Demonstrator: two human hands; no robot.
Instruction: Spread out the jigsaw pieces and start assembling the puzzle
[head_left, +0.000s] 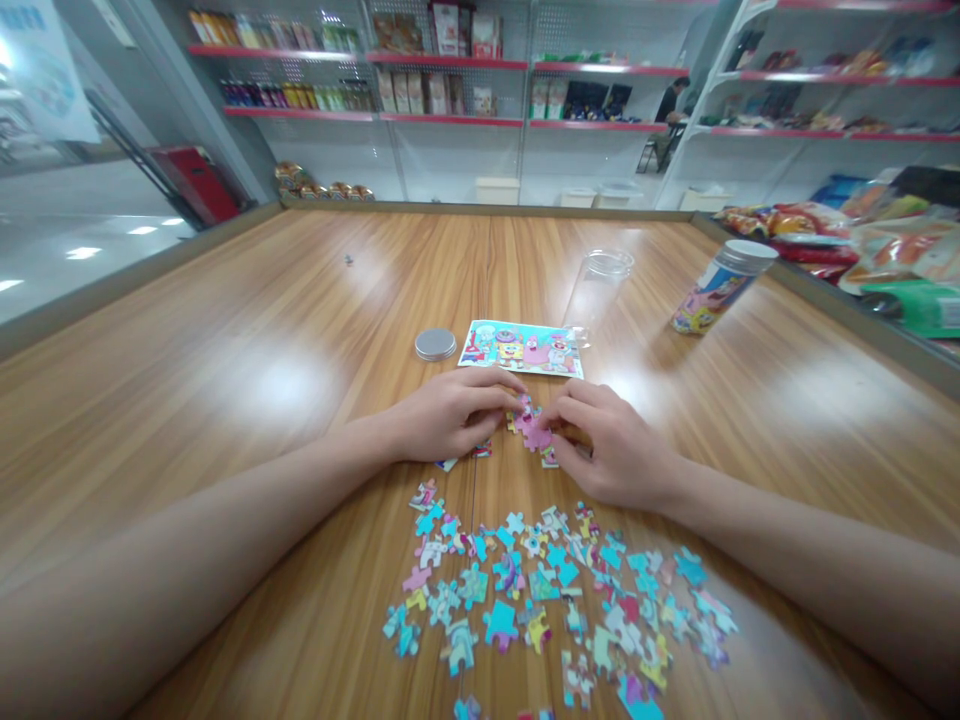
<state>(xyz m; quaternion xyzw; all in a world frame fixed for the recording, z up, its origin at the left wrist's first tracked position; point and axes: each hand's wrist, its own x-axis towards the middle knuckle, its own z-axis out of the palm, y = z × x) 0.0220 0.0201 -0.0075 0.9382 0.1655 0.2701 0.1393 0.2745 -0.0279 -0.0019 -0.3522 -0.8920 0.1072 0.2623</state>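
My left hand (448,415) and my right hand (611,448) rest on the wooden table (247,400), fingertips meeting over a small cluster of joined pink puzzle pieces (531,428). Both hands have their fingers curled and pinched on pieces of that cluster. Several loose, colourful puzzle pieces (555,600) lie scattered on the table nearer to me. Just beyond the hands lies a cartoon reference picture card (523,348).
A round metal lid (436,344) sits left of the card. An open clear plastic jar (598,290) and a printed, lidded tube (721,285) lie further right. Snack packets (862,245) pile past the table's right edge. Shop shelves (450,90) line the back wall.
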